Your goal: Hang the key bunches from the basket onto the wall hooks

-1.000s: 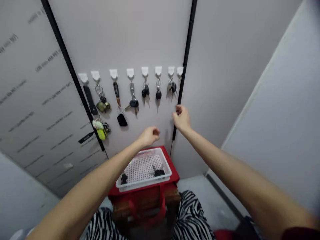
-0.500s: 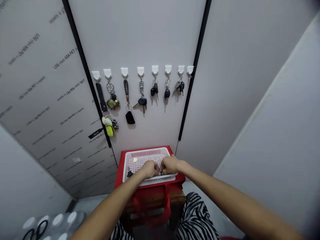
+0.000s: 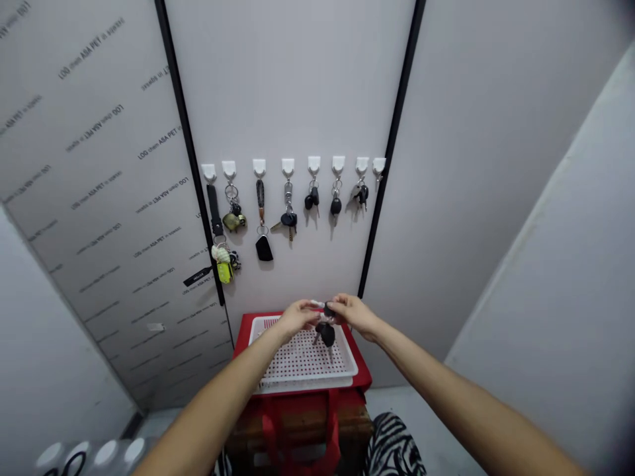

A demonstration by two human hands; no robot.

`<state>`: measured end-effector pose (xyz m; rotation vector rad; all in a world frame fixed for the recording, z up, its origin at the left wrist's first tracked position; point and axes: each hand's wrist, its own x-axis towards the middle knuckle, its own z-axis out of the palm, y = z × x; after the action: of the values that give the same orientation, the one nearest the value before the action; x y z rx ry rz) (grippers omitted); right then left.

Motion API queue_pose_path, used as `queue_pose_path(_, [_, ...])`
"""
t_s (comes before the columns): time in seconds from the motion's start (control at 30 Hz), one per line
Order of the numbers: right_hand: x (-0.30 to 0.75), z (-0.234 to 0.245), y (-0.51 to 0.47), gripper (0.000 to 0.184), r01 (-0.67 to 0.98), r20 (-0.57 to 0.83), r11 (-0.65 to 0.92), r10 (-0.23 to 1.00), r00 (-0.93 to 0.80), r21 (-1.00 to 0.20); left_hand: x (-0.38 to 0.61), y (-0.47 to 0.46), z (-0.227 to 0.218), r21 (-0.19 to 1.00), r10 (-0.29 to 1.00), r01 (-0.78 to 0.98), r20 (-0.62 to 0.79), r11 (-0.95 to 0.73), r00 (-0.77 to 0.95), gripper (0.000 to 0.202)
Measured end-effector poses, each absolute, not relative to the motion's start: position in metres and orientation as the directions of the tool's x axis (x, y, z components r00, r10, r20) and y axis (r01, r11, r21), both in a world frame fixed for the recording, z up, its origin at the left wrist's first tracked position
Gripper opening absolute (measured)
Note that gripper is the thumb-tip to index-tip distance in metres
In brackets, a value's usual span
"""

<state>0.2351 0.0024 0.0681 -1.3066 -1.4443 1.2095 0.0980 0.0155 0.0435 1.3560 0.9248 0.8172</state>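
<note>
Both of my hands hold a bunch of keys [image 3: 327,334] above the white plastic basket [image 3: 307,381]. My left hand [image 3: 299,316] pinches a pale part of the bunch, too small to make out. Close beside it, my right hand [image 3: 351,311] grips a black key head in its fingertips. Black-headed keys dangle below the fingers. Under them, the basket's perforated floor shows between my arms; its left part is hidden by my left forearm. The basket rests on a red bag [image 3: 364,373].
White hooks [image 3: 288,165] line the grey panel ahead, several with key bunches. A black key fob [image 3: 264,248] hangs low from one, and a yellow-green fob [image 3: 225,271] hangs at the left. Bottles with white caps [image 3: 106,451] stand at the lower left.
My hands have risen out of the basket with the bunch of keys, which now hangs in view. The camera view has tilted up, so the hooks appear lower.
</note>
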Motion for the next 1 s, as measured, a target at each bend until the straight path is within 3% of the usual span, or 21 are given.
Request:
queue_pose_path(0.2, [0.230, 0.088, 0.000, 0.016, -0.118, -0.040, -0.043, 0.999, -0.021, -0.992, 0.103, 0.015, 0.064, 0.998, 0.890, 0.054, -0.060, 0.040, 0.453, 0.016])
queue_pose_path(0.33, [0.231, 0.097, 0.001, 0.018, -0.234, 0.001, 0.000, 1.000, -0.006, -0.972, 0.107, 0.016, 0.074, 0.999, 0.907, 0.040, -0.024, 0.008, 0.419, 0.013])
queue_pose_path(0.57, [0.238, 0.116, -0.004, 0.020, -0.230, 0.220, 0.190, 0.969, -0.116, -0.955, 0.115, 0.018, 0.101, 0.999, 0.867, 0.008, 0.036, -0.045, 0.497, 0.018])
queue_pose_path(0.73, [0.240, 0.114, -0.007, 0.022, -0.173, 0.281, 0.254, 0.948, -0.151, -0.951, 0.119, 0.016, 0.103, 0.994, 0.869, 0.068, 0.038, -0.082, 0.493, 0.017])
queue_pose_path(0.87, [0.241, 0.112, -0.008, 0.019, 0.005, 0.306, 0.306, 0.951, -0.032, -0.952, 0.121, 0.019, 0.109, 0.984, 0.918, 0.130, 0.065, -0.125, 0.390, 0.013])
queue_pose_path(1.0, [0.246, 0.118, -0.007, 0.020, 0.109, 0.336, 0.330, 0.941, 0.047, -0.938, 0.128, 0.026, 0.132, 0.919, 0.909, 0.241, 0.213, -0.311, 0.358, 0.007])
